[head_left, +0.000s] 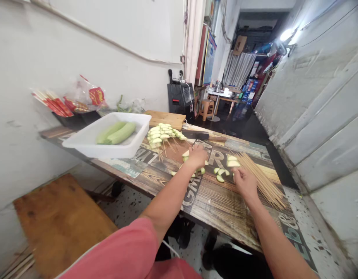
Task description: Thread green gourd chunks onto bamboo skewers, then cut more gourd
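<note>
My left hand (197, 156) rests palm down, fingers curled, over loose green vegetable slices (222, 172) on the wooden table (213, 201); what it grips is hidden. My right hand (245, 182) lies closed at the near end of a fan of bamboo skewers (261, 176), its fingers seemingly pinching one. Beyond the left hand lies a pile of finished skewers (163, 133) threaded with green slices.
A white tub (88, 141) with whole green gourds (117, 133) stands at the table's left. A cleaver (204, 136) and cutting board (165, 117) lie farther back. A wooden bench (59, 221) is at lower left; a wall runs along the right.
</note>
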Tool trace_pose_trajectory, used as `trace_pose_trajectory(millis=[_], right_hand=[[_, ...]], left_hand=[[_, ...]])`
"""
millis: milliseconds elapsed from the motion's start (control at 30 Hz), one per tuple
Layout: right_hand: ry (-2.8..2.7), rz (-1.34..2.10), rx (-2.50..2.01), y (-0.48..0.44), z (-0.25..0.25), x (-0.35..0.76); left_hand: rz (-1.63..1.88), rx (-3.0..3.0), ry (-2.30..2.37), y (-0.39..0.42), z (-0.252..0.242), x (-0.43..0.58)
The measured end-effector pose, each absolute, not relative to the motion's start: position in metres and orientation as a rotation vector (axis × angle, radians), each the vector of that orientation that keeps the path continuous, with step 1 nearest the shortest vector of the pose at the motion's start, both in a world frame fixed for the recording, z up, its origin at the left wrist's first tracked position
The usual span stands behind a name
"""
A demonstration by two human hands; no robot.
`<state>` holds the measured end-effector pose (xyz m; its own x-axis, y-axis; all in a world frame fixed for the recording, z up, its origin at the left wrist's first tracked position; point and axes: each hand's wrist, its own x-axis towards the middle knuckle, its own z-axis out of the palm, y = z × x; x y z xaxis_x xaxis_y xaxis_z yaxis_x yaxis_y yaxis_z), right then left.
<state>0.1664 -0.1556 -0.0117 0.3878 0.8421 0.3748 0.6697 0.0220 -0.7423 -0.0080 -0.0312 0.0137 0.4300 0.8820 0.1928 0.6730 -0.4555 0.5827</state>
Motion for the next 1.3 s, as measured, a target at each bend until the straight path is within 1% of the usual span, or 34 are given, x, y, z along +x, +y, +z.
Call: trace_pose_trajectory(millis=[133, 233, 333, 433, 533, 1300], right_hand=[[-1.371, 0.264, -1.661, -0.157, -0.01, 0.162], [-1.397, 0.291, -1.627, -0.159, -0.008, 0.158], [-1.439, 0.333, -1.585, -0.162, -0.006, 0.155], [-1.475, 0.373, -1.562, -0.164, -0.007, 0.154], [-1.519, 0.406, -1.534, -0.164, -0.009, 0.153], [-1.593, 0.437, -1.565, -0.165, -0.014, 0.152]], left_hand=[[0.719, 2.262, 1.238, -0.028, 0.014, -0.008], [0.882, 2.062, 1.12, -0.023, 0.011, -0.004], [1.081, 1.581, 1.009, -0.019, 0.012, 0.001], [1.077, 1.014, 0.903, -0.016, 0.016, 0.003], [1.047, 0.723, 0.81, -0.013, 0.019, 0.001], [1.029, 0.673, 0.727, -0.001, 0.011, 0.003]])
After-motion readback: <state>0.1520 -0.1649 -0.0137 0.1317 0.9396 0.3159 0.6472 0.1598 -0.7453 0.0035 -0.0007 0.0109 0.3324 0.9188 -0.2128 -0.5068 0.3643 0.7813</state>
